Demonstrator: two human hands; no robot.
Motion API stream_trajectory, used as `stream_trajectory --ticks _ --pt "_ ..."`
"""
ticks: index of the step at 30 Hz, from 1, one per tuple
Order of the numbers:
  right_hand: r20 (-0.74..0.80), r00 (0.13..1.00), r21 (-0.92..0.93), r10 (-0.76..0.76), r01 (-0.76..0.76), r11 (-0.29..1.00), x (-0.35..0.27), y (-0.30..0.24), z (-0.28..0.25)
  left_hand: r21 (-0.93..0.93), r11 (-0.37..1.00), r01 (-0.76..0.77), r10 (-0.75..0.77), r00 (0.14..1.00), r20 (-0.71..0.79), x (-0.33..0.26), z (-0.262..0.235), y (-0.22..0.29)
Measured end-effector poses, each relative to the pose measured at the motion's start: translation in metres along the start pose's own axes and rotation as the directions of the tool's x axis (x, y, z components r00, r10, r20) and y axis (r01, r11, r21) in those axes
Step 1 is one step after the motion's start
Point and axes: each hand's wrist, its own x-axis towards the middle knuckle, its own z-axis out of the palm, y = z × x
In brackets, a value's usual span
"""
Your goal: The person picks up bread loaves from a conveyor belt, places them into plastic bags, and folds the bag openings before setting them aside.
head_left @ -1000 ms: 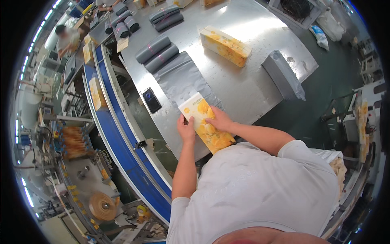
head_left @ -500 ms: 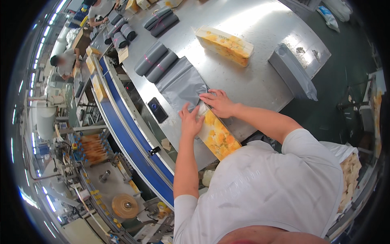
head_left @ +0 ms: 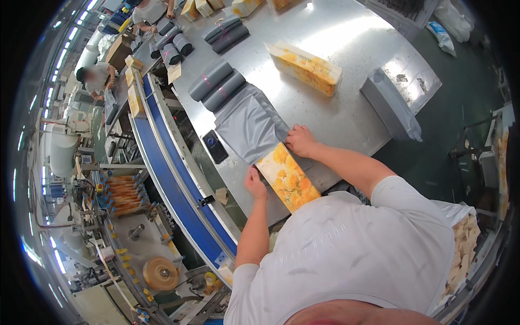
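A pack with a yellow flower print (head_left: 288,177) lies on the metal table, its near end against my shirt. Over its far end lies the mouth of a grey plastic bag (head_left: 250,127), wrinkled and spread out flat. My left hand (head_left: 255,185) is closed at the bag's left edge, beside the pack. At the right edge of the bag, my right hand (head_left: 301,141) has its fingers curled in on the plastic. The fingertips of both hands are partly hidden.
Rolls of grey bags (head_left: 218,84) lie beyond the spread bag, and a phone (head_left: 215,147) is left of it. Another flower-print pack (head_left: 304,67) and a grey-wrapped pack (head_left: 391,105) stand farther right. A blue conveyor (head_left: 168,170) runs along the left. Two co-workers are at the far left.
My hands have moved apart to either side of the pack, drawing the bag's mouth wider and over its far end. Before, both hands lay close together on the bag's edge.
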Motion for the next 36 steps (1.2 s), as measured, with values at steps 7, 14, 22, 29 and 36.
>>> stream_trajectory --ticks 7,14,22,29,36 --pt "0.194 0.979 -0.082 0.066 -0.051 0.995 -0.027 -0.012 -0.002 0.807 0.548 -0.220 -0.050 0.955 0.294 0.042 -0.009 0.008" --pt "0.639 0.768 0.169 -0.048 -0.078 0.983 -0.157 -0.017 -0.018 0.717 0.593 -0.367 -0.363 0.673 0.645 -0.095 -0.068 -0.063" --pt "0.567 0.824 -0.148 -0.019 0.124 0.981 -0.111 -0.083 -0.049 0.646 0.752 -0.134 -0.122 0.934 0.336 -0.087 -0.054 -0.036" --pt "0.085 0.961 0.369 -0.264 0.215 0.904 -0.096 -0.142 0.025 0.438 0.897 -0.056 -0.029 0.983 0.184 -0.114 -0.057 -0.050" --pt "0.294 0.932 0.459 -0.211 0.056 0.887 -0.111 -0.122 0.043 0.387 0.842 -0.377 0.206 0.887 0.414 -0.107 -0.065 -0.044"
